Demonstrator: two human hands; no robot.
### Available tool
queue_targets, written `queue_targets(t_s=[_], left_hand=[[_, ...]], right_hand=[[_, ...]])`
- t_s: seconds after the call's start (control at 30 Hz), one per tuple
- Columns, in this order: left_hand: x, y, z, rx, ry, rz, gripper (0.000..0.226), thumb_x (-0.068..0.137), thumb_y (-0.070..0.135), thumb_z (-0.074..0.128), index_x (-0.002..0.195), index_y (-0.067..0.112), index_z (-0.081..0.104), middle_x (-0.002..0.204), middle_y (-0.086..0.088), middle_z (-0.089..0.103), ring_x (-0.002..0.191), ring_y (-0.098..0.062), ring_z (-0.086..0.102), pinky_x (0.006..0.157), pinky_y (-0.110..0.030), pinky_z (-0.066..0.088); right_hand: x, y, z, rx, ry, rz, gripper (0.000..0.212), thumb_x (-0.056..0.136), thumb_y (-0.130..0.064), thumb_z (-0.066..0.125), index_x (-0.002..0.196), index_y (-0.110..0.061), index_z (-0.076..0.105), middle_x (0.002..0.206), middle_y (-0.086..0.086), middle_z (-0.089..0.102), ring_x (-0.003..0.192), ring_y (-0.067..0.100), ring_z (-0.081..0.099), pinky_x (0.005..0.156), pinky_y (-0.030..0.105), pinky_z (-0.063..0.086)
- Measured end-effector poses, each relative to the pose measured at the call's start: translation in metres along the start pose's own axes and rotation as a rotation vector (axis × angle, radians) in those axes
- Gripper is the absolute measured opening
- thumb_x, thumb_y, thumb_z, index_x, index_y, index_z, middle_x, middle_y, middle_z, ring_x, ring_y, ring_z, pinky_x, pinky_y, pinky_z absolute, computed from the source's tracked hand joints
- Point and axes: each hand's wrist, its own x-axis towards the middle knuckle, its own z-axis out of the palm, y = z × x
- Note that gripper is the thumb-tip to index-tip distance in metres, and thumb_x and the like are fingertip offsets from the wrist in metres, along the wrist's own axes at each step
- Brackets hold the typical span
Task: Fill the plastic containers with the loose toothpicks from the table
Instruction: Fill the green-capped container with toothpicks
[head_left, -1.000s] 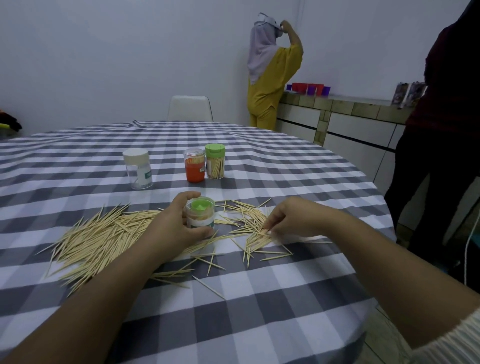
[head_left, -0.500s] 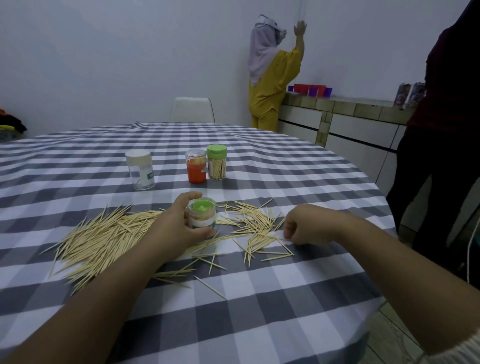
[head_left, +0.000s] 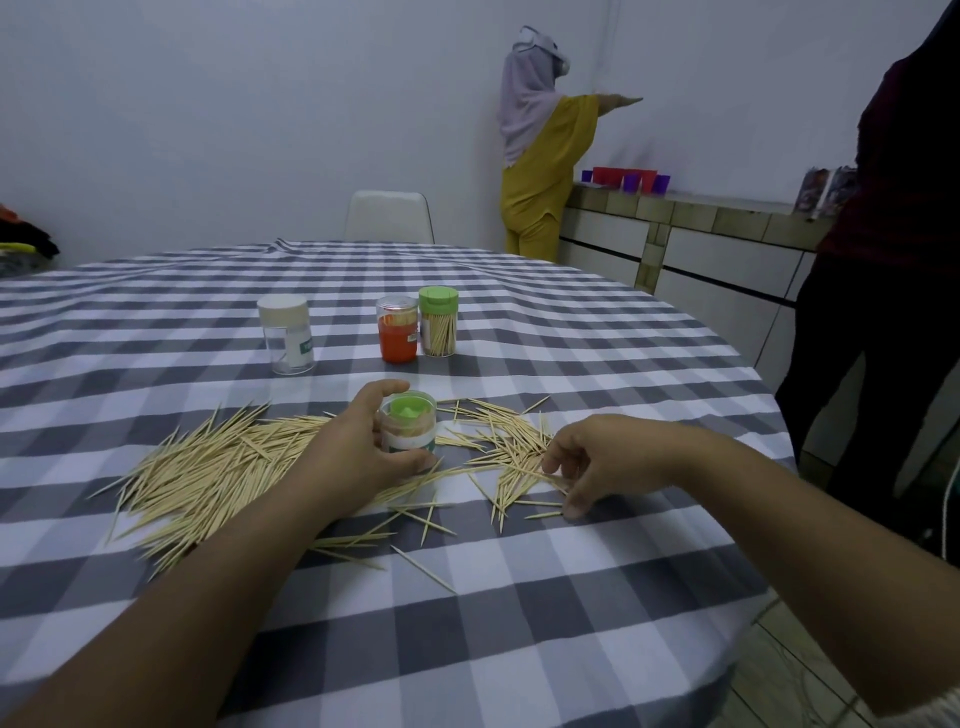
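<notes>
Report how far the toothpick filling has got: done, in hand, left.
Done: the green-lidded container at the back looks packed with toothpicks and is capped. In hand: the left hand grips an open container while the right hand reaches into the small scatter. Left: the large pile remains, and the white-lidded container looks empty.

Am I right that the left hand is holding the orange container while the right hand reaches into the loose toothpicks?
Not quite. In the head view the left hand holds the green-lidded container; the orange container stands untouched farther back. The right hand does reach into the loose toothpicks.
</notes>
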Motion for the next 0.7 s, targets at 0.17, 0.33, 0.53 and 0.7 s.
queue_targets(t_s=[0.17,0.33,0.53,0.7], left_hand=[[-0.001,0.0,0.001,-0.01,0.002,0.004,0.081,0.072,0.035,0.081,0.137,0.039,0.034,0.129,0.001,0.055,0.097,-0.01,0.056,0.067,-0.013,0.042],[-0.001,-0.001,0.0,-0.016,0.002,0.007,0.079,0.071,0.037,0.082,0.135,0.042,0.035,0.125,0.005,0.056,0.098,-0.009,0.057,0.069,-0.013,0.043],[0.001,-0.003,0.0,-0.023,0.006,0.011,0.078,0.071,0.037,0.082,0.133,0.043,0.036,0.117,0.008,0.057,0.094,-0.003,0.058,0.067,-0.011,0.043],[0.001,-0.003,0.001,-0.028,0.008,0.021,0.077,0.071,0.037,0.082,0.132,0.045,0.036,0.112,0.012,0.056,0.093,-0.001,0.058,0.069,-0.012,0.044]], right_hand=[[0.011,-0.001,0.012,0.059,0.18,-0.046,0.017,0.088,-0.019,0.065,0.104,-0.023,0.069,0.091,-0.012,0.061,0.076,0.001,0.053,0.06,0.014,0.04],[0.033,-0.01,0.017,0.121,0.285,-0.052,0.016,0.09,-0.016,0.061,0.101,-0.02,0.072,0.099,-0.006,0.067,0.083,0.006,0.057,0.064,0.013,0.044],[0.053,-0.012,-0.003,0.321,0.421,-0.047,0.017,0.095,-0.019,0.055,0.105,-0.018,0.068,0.096,-0.005,0.064,0.086,0.01,0.059,0.068,0.022,0.048],[0.067,-0.008,0.012,0.37,0.544,-0.013,0.02,0.099,-0.025,0.037,0.103,-0.026,0.057,0.102,-0.004,0.063,0.098,0.019,0.056,0.092,0.041,0.045]])
